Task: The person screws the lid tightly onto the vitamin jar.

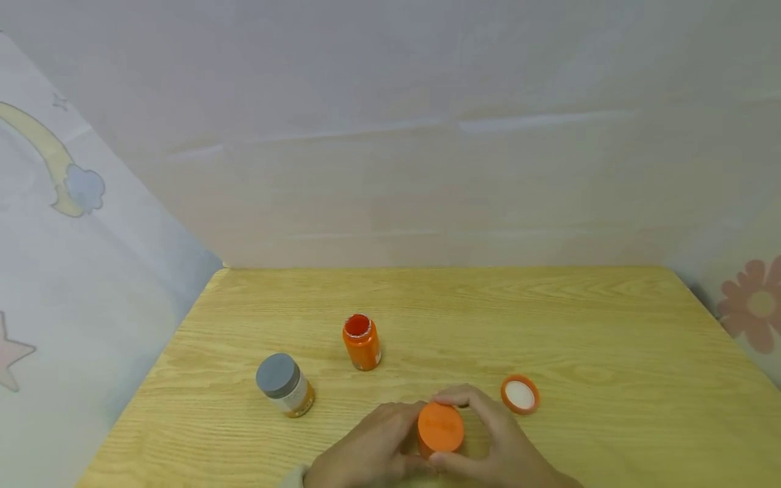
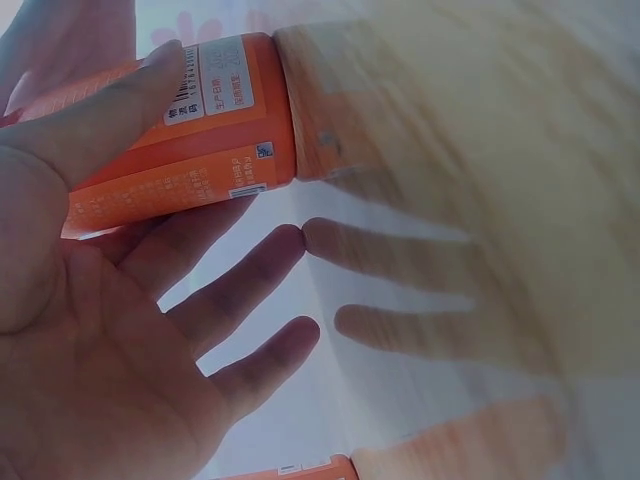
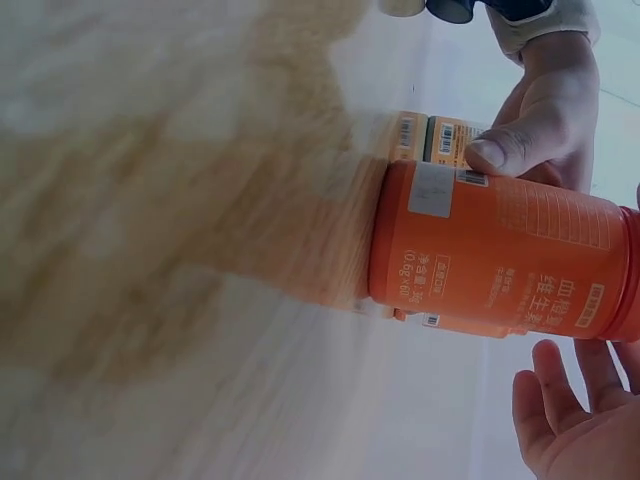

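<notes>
On the counter [image 1: 610, 339], the left hand [image 1: 372, 444], some fingers spread, holds an orange bottle [image 3: 480, 250] upright; the right hand [image 1: 503, 444], half curled, holds its lid [image 1: 441, 427]; a gray-topped jar [image 1: 285, 386] stands left; a lidless jar [image 1: 363, 349] looks red inside; a loose cap [image 1: 520, 394] lies right, white side up.

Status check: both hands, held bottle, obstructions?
Left hand grips orange bottle; right hand pinches its cap. Bottle upright, cap on. Loose lid beside right hand, not blocking.
</notes>
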`<state>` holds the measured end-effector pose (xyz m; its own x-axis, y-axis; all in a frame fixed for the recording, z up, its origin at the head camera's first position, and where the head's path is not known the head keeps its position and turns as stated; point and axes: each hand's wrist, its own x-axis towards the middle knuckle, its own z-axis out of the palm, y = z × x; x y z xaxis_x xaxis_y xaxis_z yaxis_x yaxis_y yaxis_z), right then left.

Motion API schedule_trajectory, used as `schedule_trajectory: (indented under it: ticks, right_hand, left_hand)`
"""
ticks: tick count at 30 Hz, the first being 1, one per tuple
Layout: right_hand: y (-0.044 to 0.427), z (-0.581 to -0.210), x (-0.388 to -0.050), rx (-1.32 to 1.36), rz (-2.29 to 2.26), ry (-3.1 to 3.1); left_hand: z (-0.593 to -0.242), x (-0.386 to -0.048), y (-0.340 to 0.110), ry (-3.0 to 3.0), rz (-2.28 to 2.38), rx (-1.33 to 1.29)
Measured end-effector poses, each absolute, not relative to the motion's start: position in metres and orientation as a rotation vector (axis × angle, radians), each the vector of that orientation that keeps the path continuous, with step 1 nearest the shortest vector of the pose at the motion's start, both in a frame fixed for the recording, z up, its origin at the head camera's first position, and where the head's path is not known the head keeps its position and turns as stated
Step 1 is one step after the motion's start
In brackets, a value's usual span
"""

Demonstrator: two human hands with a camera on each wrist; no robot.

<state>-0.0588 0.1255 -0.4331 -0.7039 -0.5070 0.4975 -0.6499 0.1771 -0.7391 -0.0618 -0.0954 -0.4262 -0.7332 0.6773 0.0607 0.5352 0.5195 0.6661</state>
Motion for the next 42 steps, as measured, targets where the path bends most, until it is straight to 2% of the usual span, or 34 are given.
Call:
schedule_trajectory:
  ticks: [11,24,31,42]
  right_hand:
    - [0.1247,-0.4319,-0.0592,1.209,1.432,-2.293]
    - [0.1232,-0.4313,-0.0565,1.099,1.527,-2.388]
    - [0.125,-0.4317,-0.0579,1.228,1.561,-2.285]
    - [0.1218,-0.4338,-0.0561,1.12,1.6,-2.261]
  left_hand:
    - [-0.4277,-0.0627,-0.0949,2.548,1.004,1.014]
    - [-0.4265,-0.0616,-0.0952,2.548,0.991,0.968]
    - [-0.4272,-0.0616,-0.096,2.553,0.991,0.99]
    - [-0.4281,-0.0623,-0.0948,2.551,1.015,1.011]
